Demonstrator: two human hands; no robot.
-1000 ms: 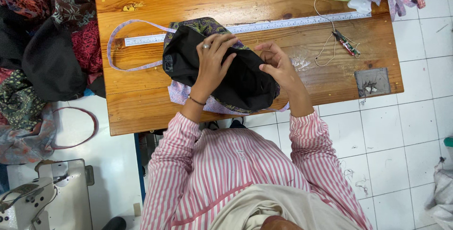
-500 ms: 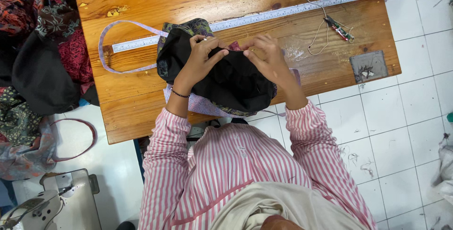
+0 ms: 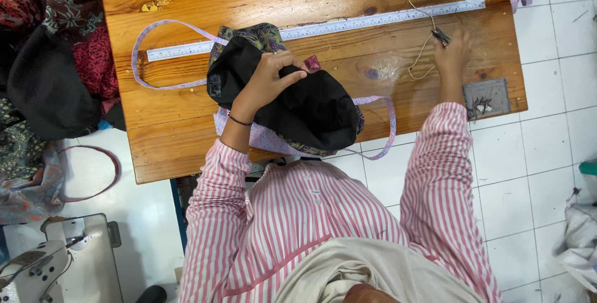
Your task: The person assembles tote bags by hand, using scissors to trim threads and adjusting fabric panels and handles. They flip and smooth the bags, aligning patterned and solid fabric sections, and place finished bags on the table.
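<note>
Clamping down on the black cloth piece (image 3: 298, 107), my left hand (image 3: 264, 82) has its grip closed, fingers curled over the top of the bundle near the middle of the desk (image 3: 186, 135). My right hand (image 3: 451, 51) is out to the far right, its grip pinched together around small dark thread snips (image 3: 440, 34), with a pale thread (image 3: 420, 60) looping just beside it (whether the thread runs through the snips I cannot tell). Under the black cloth lies a lilac patterned fabric (image 3: 261, 138), its edge poking out toward me, and a green-and-purple printed piece (image 3: 261, 32) shows behind the bundle. A lilac strap (image 3: 140, 60) loops off to the left across the wood, and another loop hangs over the near desk edge at the right. A long metal ruler (image 3: 348, 24) lies across the desk beyond both hands, touching the printed piece. Near the right hand, a small grey metal plate (image 3: 485, 98) sits at the desk corner. Piles of dark and red fabrics (image 3: 56, 48) crowd the left side, and a sewing machine (image 3: 56, 266) stands on the white tile floor (image 3: 547, 154) below them.
</note>
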